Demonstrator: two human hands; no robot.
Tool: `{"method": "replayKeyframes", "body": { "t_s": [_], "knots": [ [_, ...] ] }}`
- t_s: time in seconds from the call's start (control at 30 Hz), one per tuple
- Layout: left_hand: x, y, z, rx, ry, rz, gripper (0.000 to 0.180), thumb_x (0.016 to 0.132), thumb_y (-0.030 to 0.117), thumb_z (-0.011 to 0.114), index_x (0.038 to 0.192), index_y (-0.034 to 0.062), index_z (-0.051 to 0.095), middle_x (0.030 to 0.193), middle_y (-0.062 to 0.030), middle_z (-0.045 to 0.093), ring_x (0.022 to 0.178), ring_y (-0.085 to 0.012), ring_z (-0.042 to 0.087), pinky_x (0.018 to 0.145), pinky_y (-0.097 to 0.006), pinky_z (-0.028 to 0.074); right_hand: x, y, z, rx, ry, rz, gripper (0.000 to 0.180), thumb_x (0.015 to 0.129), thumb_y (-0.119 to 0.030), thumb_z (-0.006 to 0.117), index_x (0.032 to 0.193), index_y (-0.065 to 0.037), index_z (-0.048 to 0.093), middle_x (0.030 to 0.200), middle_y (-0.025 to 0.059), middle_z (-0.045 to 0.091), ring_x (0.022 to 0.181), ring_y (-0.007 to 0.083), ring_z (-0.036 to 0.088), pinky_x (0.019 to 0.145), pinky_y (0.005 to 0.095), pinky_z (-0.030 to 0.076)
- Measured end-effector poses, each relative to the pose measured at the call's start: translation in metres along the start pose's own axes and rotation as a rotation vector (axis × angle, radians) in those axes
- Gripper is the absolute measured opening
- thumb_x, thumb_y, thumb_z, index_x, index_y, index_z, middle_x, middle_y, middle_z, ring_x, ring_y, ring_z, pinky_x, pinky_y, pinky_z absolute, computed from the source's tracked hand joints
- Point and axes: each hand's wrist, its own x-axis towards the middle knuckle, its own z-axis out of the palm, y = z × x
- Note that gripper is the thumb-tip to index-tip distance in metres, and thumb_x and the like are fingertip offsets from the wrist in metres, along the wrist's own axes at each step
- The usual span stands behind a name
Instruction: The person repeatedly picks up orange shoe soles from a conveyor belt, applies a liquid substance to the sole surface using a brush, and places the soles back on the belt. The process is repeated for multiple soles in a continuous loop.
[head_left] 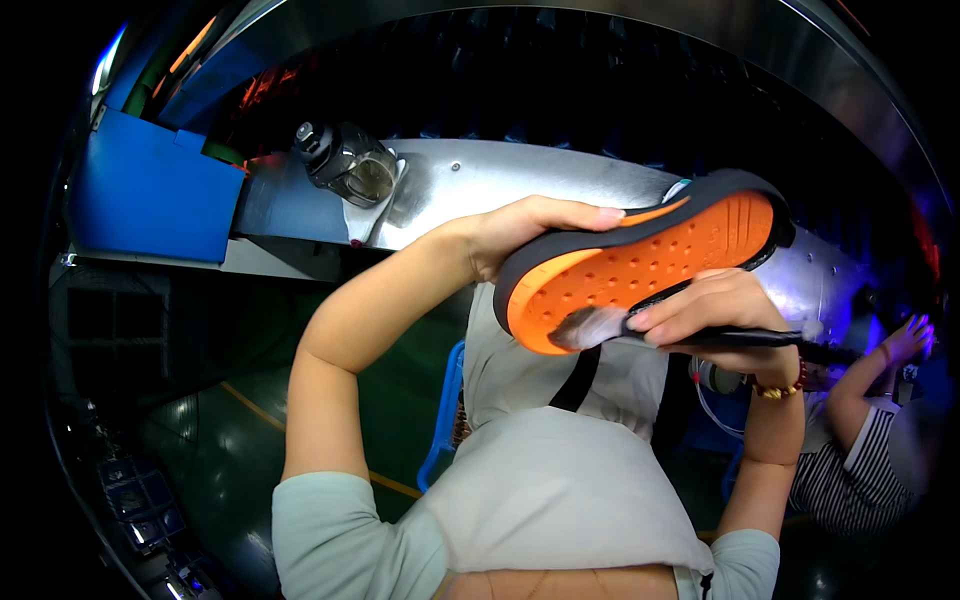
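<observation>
A shoe sole, orange inside with small dimples and a black rim, is tilted up in front of me. My left hand grips it along the upper left edge, thumb lying over the rim. Between the fingers of my right hand is a brush with a black handle and pale bristles that darken toward the tip. The bristles lie against the orange surface at the sole's lower left end. Part of the sole's lower edge is hidden behind my right hand.
A curved metal bench runs behind the sole. On it a dark clear bottle stands on a white cloth. A blue box is at left. At right sits another person in stripes. A blue chair shows beside my lap.
</observation>
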Motion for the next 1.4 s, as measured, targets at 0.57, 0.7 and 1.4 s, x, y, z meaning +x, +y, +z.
{"method": "replayKeyframes", "body": {
  "t_s": [0.57, 0.7, 1.4],
  "knots": [
    [-0.021, -0.005, -0.019, 0.126, 0.134, -0.112, 0.058, 0.076, 0.041, 0.059, 0.111, -0.0046, 0.050, 0.098, -0.0169, 0.058, 0.077, -0.0141, 0.060, 0.068, -0.020, 0.049, -0.017, -0.003, -0.017, 0.011, -0.013, 0.092, 0.016, 0.067, 0.000, 0.066, 0.082, -0.003, 0.065, 0.091, 0.0114, 0.064, 0.076, 0.0196, 0.063, 0.062, 0.0244, 0.048],
    [-0.028, -0.004, -0.022, 0.214, 0.151, -0.108, 0.057, 0.077, 0.040, 0.057, 0.112, -0.0045, 0.049, 0.100, -0.0176, 0.057, 0.080, -0.0144, 0.060, 0.070, -0.022, 0.049, -0.030, 0.004, -0.014, -0.034, -0.083, 0.194, 0.017, 0.066, -0.002, 0.066, 0.082, -0.005, 0.065, 0.091, 0.0105, 0.064, 0.069, 0.0162, 0.062, 0.056, 0.0221, 0.043],
    [0.012, -0.082, -0.048, -0.675, -0.270, 0.318, 0.048, 0.083, 0.025, 0.049, 0.120, -0.0041, 0.040, 0.110, -0.0189, 0.054, 0.093, -0.0231, 0.059, 0.079, -0.032, 0.050, -0.017, 0.050, -0.013, 0.013, 0.952, 0.465, 0.014, 0.072, 0.004, 0.059, 0.087, 0.004, 0.059, 0.084, 0.0097, 0.063, 0.060, 0.0074, 0.053, 0.053, 0.0176, 0.041]
  ]
}}
